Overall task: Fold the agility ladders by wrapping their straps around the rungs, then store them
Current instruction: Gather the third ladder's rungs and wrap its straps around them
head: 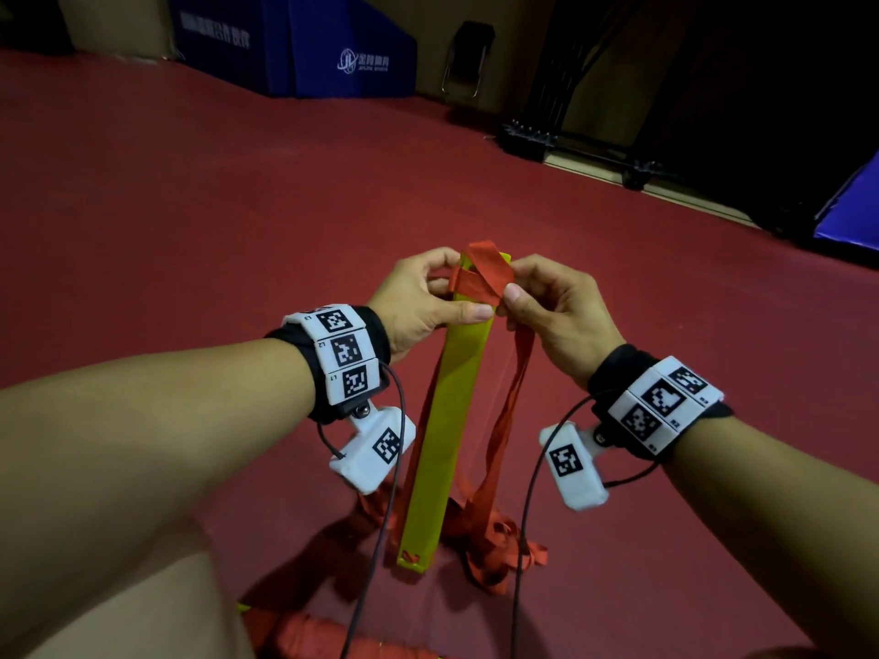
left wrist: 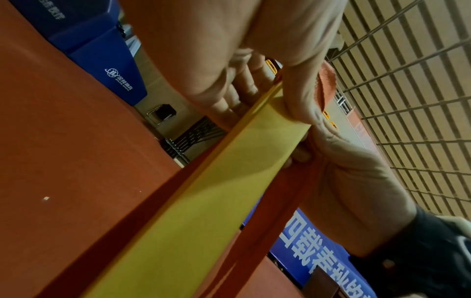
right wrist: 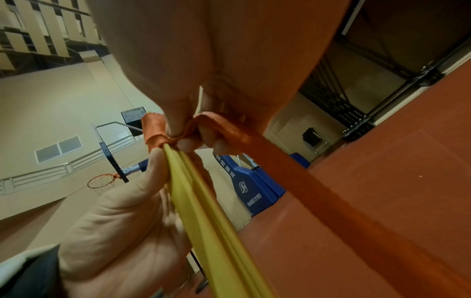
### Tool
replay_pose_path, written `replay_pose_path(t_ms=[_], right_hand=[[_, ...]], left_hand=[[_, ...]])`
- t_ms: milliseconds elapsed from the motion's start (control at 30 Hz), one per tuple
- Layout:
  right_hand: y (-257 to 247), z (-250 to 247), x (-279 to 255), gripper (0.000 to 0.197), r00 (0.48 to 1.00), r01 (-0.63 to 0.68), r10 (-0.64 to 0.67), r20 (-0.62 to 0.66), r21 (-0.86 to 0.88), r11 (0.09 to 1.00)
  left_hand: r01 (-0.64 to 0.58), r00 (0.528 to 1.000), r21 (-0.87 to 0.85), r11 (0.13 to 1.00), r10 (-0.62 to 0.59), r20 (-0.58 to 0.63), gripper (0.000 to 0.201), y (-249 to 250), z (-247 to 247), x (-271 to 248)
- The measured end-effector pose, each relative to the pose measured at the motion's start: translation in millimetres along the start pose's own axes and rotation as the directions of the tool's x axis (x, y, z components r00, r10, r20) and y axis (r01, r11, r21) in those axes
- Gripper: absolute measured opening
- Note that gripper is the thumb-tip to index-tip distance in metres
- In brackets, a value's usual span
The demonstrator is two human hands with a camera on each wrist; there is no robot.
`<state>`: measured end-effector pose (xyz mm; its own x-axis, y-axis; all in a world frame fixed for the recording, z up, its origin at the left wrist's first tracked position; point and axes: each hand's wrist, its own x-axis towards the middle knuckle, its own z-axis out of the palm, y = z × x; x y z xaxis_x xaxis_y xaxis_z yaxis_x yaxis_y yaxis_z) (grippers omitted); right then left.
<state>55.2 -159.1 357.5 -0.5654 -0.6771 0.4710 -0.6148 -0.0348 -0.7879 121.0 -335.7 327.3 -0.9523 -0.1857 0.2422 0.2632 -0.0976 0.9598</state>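
Both hands (head: 480,304) wrap red strap (head: 483,273) round unlabelled yellow rungs (head: 444,430).

My head camera looked down on both wrists; each wrist camera peered up close, sharing the yellow rungs (head: 447,420).

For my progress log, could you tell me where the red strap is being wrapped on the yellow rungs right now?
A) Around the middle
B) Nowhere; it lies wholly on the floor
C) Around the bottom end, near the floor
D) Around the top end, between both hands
D: the red strap crosses the top end of the yellow rungs, where the left hand grips them and the right hand pinches the strap.
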Motion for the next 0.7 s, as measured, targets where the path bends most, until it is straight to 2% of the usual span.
replay_pose_path(t_ms=[100,267,333,433,500,600,700], right_hand=[[-4.4,3.7,2.1,0.006,0.997,0.010,-0.008,-0.077,0.030,1.000],[-12.3,9.1,5.6,0.008,0.979,0.043,-0.031,-0.203,0.054,0.998],[-15.1,11.2,5.4,0.012,0.973,0.045,-0.034,-0.227,0.043,0.998],[-19.1,17.3,2.7,0.013,0.981,0.036,-0.028,-0.192,0.038,0.999],[-22.1,19.9,1.2,0.012,0.988,0.035,-0.025,-0.152,0.058,0.998],[-24.5,17.3,0.8,0.014,0.994,0.040,-0.032,-0.103,0.078,0.996],[-23.0,10.2,1.2,0.014,0.998,0.033,-0.033,-0.053,-0.003,0.999]], left_hand=[[-0.032,0.999,-0.005,0.999,0.032,-0.032,0.065,2.1,2.3,1.9],[-0.055,0.998,-0.038,0.998,0.055,0.001,0.038,9.5,14.4,-2.8],[-0.046,0.998,-0.017,0.999,0.047,0.041,0.046,12.0,22.0,-4.2],[-0.045,0.998,0.111,0.993,0.040,0.047,0.070,11.8,28.8,-7.0],[-0.083,0.996,0.217,0.973,0.078,0.031,0.074,7.9,28.7,-8.2],[-0.099,0.994,0.253,0.962,0.105,-0.008,0.062,6.1,28.0,-7.8],[-0.080,0.996,0.268,0.960,0.089,-0.022,0.051,9.8,29.3,-8.2]])
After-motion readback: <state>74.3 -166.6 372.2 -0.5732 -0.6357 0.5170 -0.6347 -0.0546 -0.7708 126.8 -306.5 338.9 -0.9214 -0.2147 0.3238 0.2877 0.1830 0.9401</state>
